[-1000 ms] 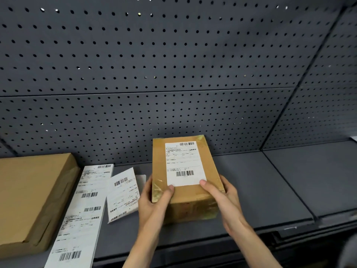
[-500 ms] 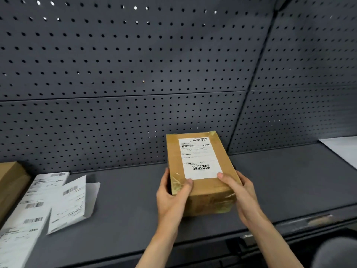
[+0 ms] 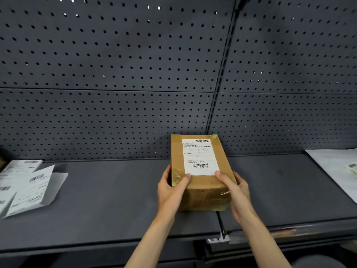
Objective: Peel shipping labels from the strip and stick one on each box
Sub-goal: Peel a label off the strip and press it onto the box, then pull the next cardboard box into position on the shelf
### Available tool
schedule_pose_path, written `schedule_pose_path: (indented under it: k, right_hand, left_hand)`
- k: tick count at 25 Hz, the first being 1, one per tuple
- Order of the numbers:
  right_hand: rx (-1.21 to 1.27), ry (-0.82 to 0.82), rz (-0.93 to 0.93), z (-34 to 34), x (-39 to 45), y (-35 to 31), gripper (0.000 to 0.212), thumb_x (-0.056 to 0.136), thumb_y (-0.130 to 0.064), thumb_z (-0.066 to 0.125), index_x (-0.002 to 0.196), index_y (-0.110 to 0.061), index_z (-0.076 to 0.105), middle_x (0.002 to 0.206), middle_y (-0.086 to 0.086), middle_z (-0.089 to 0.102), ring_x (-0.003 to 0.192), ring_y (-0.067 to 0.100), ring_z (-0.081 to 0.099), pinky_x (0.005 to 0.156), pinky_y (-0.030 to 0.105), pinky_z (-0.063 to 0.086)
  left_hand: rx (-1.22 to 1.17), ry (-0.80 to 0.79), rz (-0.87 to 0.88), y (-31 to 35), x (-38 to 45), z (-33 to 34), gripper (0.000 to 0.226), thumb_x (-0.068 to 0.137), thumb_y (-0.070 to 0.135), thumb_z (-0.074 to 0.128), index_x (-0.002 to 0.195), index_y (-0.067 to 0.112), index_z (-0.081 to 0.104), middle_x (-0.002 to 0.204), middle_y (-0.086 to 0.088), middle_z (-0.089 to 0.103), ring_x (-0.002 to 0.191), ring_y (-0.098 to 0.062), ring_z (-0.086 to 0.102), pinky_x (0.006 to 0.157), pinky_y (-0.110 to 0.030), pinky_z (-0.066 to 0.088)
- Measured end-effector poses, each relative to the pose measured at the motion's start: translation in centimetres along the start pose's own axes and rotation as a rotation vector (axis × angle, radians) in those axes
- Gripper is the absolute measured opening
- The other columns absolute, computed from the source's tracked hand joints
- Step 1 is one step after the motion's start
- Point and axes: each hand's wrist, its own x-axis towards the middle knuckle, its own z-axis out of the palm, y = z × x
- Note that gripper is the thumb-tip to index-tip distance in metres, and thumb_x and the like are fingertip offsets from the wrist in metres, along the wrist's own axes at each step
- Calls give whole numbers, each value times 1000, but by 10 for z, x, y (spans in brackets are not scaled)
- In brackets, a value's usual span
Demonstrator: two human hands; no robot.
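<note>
Left hand (image 3: 170, 192) and right hand (image 3: 236, 192) grip the labelled box (image 3: 202, 182) over the shelf (image 3: 108, 206) seam.

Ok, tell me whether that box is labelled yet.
Labelled: a white shipping label lies flat on the box top.

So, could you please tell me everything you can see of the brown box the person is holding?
The box is a small, oblong carton of brown cardboard, sealed with glossy clear tape at its ends. A white shipping label with two barcodes lies flat on its top face. It sits lengthwise over the seam of the dark grey shelf, its far end near the pegboard. The left hand and right hand grip its near sides, thumbs on top by the label's lower corners.
</note>
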Motion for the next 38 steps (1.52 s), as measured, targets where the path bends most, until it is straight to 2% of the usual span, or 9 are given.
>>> schedule_pose_path:
  k: [6, 11, 15, 19, 22, 26, 30, 34, 38]
  right_hand:
    - [-56, -12, -6, -2, 6, 0, 67, 64, -40, 84, 123, -17, 64, 110, 4, 77, 102, 22, 72, 77, 31, 55]
    - [-205, -31, -72, -4, 4, -10, 44, 87, -24, 78, 126, -17, 59, 113, 0, 71, 99, 11, 66, 75, 24, 49]
    - [-578, 152, -269, -3, -3, -19, 55, 80, -29, 86, 128, -18, 60, 125, -1, 65, 112, 17, 61, 99, 38, 51]
    - [-1037, 249, -616, 24, -24, -31, 47, 79, -27, 86, 119, -15, 64, 117, -5, 58, 117, 20, 50, 102, 38, 37]
    - [-1063, 172, -816, 83, -44, -14, 31, 82, -31, 76, 106, -13, 70, 108, -1, 63, 110, 20, 52, 98, 33, 34]
    - [-1058, -76, -955, 185, -63, 36, 27, 77, -32, 75, 96, -13, 72, 99, -3, 63, 98, 19, 58, 88, 36, 42]
    - [-1066, -259, -817, 281, -81, 87, 25, 82, -38, 75, 100, -20, 71, 99, -12, 58, 97, 11, 55, 87, 25, 34]
    - [-892, -355, -582, 369, -97, 127, 29, 84, -40, 74, 107, -22, 73, 99, -15, 63, 98, 5, 61, 92, 28, 51]
    - [-717, -292, -382, 428, -100, 143, 32, 85, -22, 80, 115, -12, 73, 96, -11, 72, 90, -6, 65, 77, 3, 47]
  left_hand:
    - [37, -29, 23, -2, 3, 1, 59, 81, 35, 79, 135, 34, 55, 113, 18, 73, 104, 2, 67, 96, -29, 53]
    - [155, -70, 79, 4, 3, -7, 54, 78, 46, 79, 127, 36, 60, 111, 24, 72, 102, 9, 65, 95, -25, 54]
    - [276, -145, 133, 20, 1, -32, 48, 81, 56, 72, 122, 35, 58, 111, 30, 60, 105, 14, 57, 86, -4, 44]
    - [415, -100, 237, 31, 15, -88, 22, 90, 47, 66, 99, 27, 71, 103, 15, 68, 97, 2, 64, 79, -10, 47]
    - [583, -73, 300, 39, 31, -152, 16, 88, 35, 67, 85, 22, 75, 86, 10, 71, 81, 0, 66, 71, -8, 46]
    - [888, -37, 415, 55, 46, -254, 26, 79, 47, 57, 80, 25, 72, 78, 16, 66, 75, -1, 62, 70, -23, 52]
    - [1101, 72, 489, 72, 48, -351, 23, 77, 44, 60, 76, 23, 68, 79, 12, 64, 77, -10, 60, 66, -25, 46]
    - [1256, 109, 449, 71, 54, -439, 18, 77, 41, 64, 73, 23, 64, 79, 11, 62, 80, -17, 63, 60, -26, 40]
    - [1236, 94, 429, 64, 60, -487, 20, 77, 43, 60, 69, 24, 59, 73, 12, 57, 70, -14, 60, 58, -28, 45]
